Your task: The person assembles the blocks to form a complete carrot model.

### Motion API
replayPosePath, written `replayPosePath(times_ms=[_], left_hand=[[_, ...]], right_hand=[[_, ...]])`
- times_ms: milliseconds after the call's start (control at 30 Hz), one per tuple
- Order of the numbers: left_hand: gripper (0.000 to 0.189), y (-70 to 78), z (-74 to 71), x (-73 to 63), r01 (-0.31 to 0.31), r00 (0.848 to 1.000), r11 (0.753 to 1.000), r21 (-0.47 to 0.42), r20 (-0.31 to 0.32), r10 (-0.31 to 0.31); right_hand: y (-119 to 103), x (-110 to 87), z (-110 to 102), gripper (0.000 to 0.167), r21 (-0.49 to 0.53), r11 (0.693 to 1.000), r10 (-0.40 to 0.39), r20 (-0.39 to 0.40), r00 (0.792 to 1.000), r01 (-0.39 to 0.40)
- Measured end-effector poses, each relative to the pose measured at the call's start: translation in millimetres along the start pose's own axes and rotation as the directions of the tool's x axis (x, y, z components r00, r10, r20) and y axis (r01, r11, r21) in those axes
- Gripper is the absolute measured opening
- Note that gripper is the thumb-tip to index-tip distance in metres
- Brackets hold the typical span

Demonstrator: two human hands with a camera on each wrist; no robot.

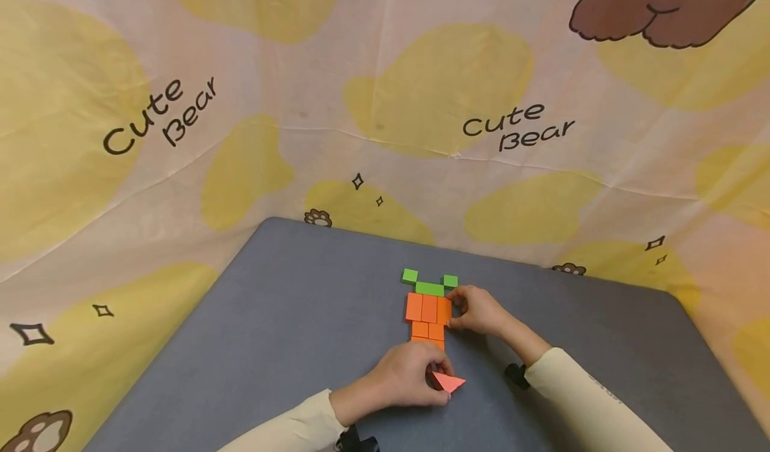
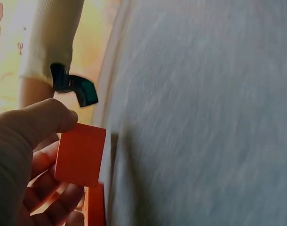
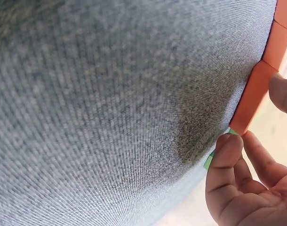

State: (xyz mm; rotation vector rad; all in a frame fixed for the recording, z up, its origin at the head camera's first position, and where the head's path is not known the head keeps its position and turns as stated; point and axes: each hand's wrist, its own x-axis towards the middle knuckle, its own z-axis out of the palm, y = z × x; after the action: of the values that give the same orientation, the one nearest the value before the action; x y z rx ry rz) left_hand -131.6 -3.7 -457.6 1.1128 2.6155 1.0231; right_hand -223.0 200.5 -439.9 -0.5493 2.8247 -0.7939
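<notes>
In the head view, flat blocks lie in a figure on a grey surface. At the top are two small green blocks [image 1: 410, 276] and a longer green block [image 1: 430, 289]. Below them is a row of upright orange blocks [image 1: 421, 307], then smaller orange blocks [image 1: 420, 329], partly hidden by my left hand [image 1: 404, 375]. That hand pinches an orange triangular block [image 1: 448, 382], whose rectangular side [image 2: 81, 155] faces the left wrist camera. My right hand [image 1: 479, 310] grips the rightmost orange block [image 3: 251, 101] of the row, thumb at one end and fingers at the other.
The grey padded tabletop [image 1: 289, 318] meets a patterned cloth [image 1: 409, 91] behind and at the left. A black wrist strap [image 1: 517, 376] shows at the right cuff, another [image 1: 356, 440] at the left.
</notes>
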Motion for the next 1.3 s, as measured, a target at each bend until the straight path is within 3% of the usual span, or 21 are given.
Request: replayPosePath(times_ms=[400,867,1100,1200,1300], left_hand=[[0.023,-22.0,-16.9,4.9,0.086,0.994,0.994,0.068,-0.070,-0.081],[0.021,-26.4,-20.1,6.8,0.104,0.994,0.992,0.069,-0.047,-0.101],[0.023,-29.6,-21.4,7.4,0.084,0.996,0.995,0.056,-0.047,-0.082],[0.026,-29.5,-29.5,7.6,0.079,0.995,0.996,0.049,-0.058,-0.077],[0.029,-29.7,-47.7,9.1,0.094,0.990,0.995,0.036,-0.109,-0.089]], right_hand=[[-3.3,0.4,0.0,0.046,-0.002,1.000,0.020,0.012,1.000,-0.020],[-3.9,1.0,0.3,0.046,-0.006,1.000,0.029,0.019,0.999,-0.028],[1.5,1.5,0.7,0.046,-0.040,0.999,-0.021,0.008,1.000,0.022],[4.3,-0.3,0.0,0.050,-0.064,0.997,-0.034,0.016,0.999,0.035],[6.6,-3.7,-8.5,0.055,-0.071,0.997,-0.039,0.019,0.999,0.040]])
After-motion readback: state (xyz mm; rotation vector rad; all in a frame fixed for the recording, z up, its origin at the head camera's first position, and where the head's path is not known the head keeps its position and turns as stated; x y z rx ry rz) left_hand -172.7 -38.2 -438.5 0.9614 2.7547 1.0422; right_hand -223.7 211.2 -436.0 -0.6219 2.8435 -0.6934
